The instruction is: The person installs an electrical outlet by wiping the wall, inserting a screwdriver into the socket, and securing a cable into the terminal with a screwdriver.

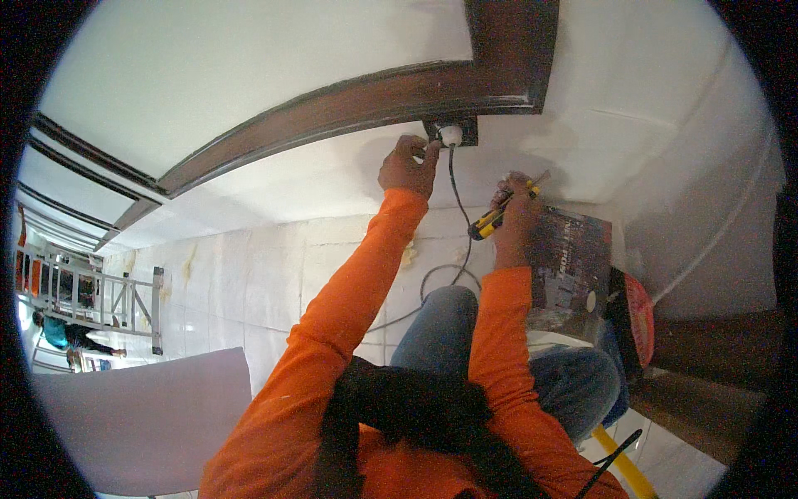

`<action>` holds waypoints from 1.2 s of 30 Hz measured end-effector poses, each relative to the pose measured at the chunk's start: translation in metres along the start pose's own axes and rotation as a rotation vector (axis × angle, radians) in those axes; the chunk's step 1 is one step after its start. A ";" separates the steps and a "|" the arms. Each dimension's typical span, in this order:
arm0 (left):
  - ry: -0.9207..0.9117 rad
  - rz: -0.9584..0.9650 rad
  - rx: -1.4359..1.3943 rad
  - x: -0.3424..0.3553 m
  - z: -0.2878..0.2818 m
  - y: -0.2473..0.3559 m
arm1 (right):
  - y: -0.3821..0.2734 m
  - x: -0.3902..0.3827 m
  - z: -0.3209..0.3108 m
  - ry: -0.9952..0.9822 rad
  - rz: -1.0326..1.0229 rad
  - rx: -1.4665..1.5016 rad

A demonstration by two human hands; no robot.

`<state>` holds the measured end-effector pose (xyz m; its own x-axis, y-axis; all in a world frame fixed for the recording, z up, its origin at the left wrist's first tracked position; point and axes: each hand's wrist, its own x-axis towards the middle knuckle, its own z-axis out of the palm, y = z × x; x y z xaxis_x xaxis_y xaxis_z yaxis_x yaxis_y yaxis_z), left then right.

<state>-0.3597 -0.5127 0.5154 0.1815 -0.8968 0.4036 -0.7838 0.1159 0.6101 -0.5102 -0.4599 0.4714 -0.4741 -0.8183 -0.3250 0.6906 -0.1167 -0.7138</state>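
Note:
My left hand (409, 168) reaches up to a black wall socket (470, 131) just under the dark wood trim. Its fingertips are pinched together at the socket's left edge; whatever they grip, if anything, is too small to make out. A white round plug (450, 135) sits in the socket, and a dark cable (458, 193) hangs from it to a loop on the floor. Lower and to the right, my right hand (517, 212) is closed round a yellow and black utility knife (489, 223), whose thin upper end points up and right, toward the wall.
Beside my right forearm stands a dark printed box (572, 259), with a red and black round object (636, 320) next to it. A metal ladder (100, 291) and another person (71, 333) are at far left. A grey panel (158, 416) lies at lower left.

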 end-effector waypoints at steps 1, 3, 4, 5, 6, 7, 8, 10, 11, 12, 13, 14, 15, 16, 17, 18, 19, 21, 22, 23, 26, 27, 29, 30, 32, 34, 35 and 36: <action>0.001 0.010 -0.051 0.002 -0.001 -0.002 | -0.001 0.000 0.000 -0.022 0.005 0.015; -0.007 -0.010 -0.022 0.004 0.003 -0.005 | 0.001 0.001 -0.002 -0.045 -0.014 0.008; -0.018 -0.027 0.003 0.005 0.005 -0.007 | 0.002 0.002 -0.003 -0.066 -0.037 0.003; -0.015 -0.027 0.004 0.006 0.008 -0.009 | 0.003 0.003 -0.004 -0.069 -0.036 0.003; 0.003 0.013 -0.002 0.007 0.012 -0.012 | 0.004 0.004 -0.004 -0.052 -0.023 -0.002; 0.020 0.052 -0.009 0.007 0.017 -0.014 | 0.004 0.006 -0.005 -0.036 -0.009 -0.009; 0.025 0.051 -0.009 0.008 0.024 -0.016 | 0.006 0.012 -0.008 -0.040 -0.009 -0.009; -0.027 0.018 -0.211 0.010 0.033 -0.028 | 0.013 0.021 -0.014 -0.089 0.003 0.001; -0.064 0.014 -0.099 0.011 0.043 -0.043 | 0.007 0.014 -0.007 -0.020 0.013 -0.062; -0.031 0.028 -0.137 0.007 0.048 -0.076 | 0.007 -0.003 0.007 0.024 0.058 -0.118; -0.056 -0.027 -0.341 -0.001 0.057 -0.073 | 0.008 0.002 -0.002 0.034 0.069 -0.124; -0.020 -0.058 -0.297 -0.003 0.060 -0.075 | 0.012 0.008 -0.007 0.023 0.097 -0.120; -0.018 -0.004 -0.257 -0.008 0.064 -0.056 | 0.010 0.020 -0.023 0.002 0.026 -0.233; -0.023 -0.003 -0.344 -0.010 0.063 -0.053 | 0.014 0.022 -0.028 -0.038 -0.038 -0.347; -0.003 -0.096 -0.368 -0.014 0.063 -0.029 | 0.013 0.035 -0.040 -0.037 -0.095 -0.454; 0.114 0.012 -0.041 0.002 0.040 -0.108 | 0.046 -0.003 -0.002 -0.166 0.014 -0.400; 0.181 -0.045 -0.509 -0.013 0.056 -0.066 | 0.034 0.030 -0.021 -0.081 0.030 -0.327; 0.120 -0.090 -0.401 0.003 0.040 -0.047 | 0.031 0.051 -0.027 -0.025 0.082 -0.148; 0.010 -0.155 -0.410 -0.003 0.038 -0.014 | 0.025 0.064 -0.044 0.013 0.067 -0.150; 0.015 -0.170 -0.396 -0.012 0.030 -0.006 | 0.026 0.057 -0.045 0.008 0.087 -0.155; 0.084 -0.084 -0.434 -0.012 0.009 0.007 | 0.018 0.032 -0.025 -0.038 0.111 -0.184; 0.165 -0.017 -0.271 -0.010 0.008 -0.001 | 0.024 0.023 -0.019 -0.054 0.090 -0.171; 0.240 0.046 -0.103 -0.007 0.009 -0.016 | 0.031 0.018 -0.019 -0.070 0.072 -0.159; 0.223 0.060 -0.087 -0.005 0.010 -0.019 | 0.032 0.026 -0.024 -0.095 0.082 -0.174; 0.205 0.076 -0.077 -0.003 0.011 -0.021 | 0.034 0.037 -0.031 -0.119 0.087 -0.191; 0.136 0.098 0.005 -0.002 0.013 -0.019 | 0.034 0.045 -0.037 -0.097 0.092 -0.140; 0.132 0.101 -0.005 -0.001 0.014 -0.016 | 0.031 0.043 -0.036 -0.091 0.082 -0.142; 0.045 0.071 0.025 0.000 0.016 -0.013 | 0.028 0.039 -0.037 -0.094 0.102 -0.157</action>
<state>-0.3589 -0.5211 0.4964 0.1510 -0.8667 0.4755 -0.8102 0.1672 0.5619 -0.5298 -0.4746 0.4162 -0.3484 -0.8710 -0.3462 0.6355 0.0520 -0.7703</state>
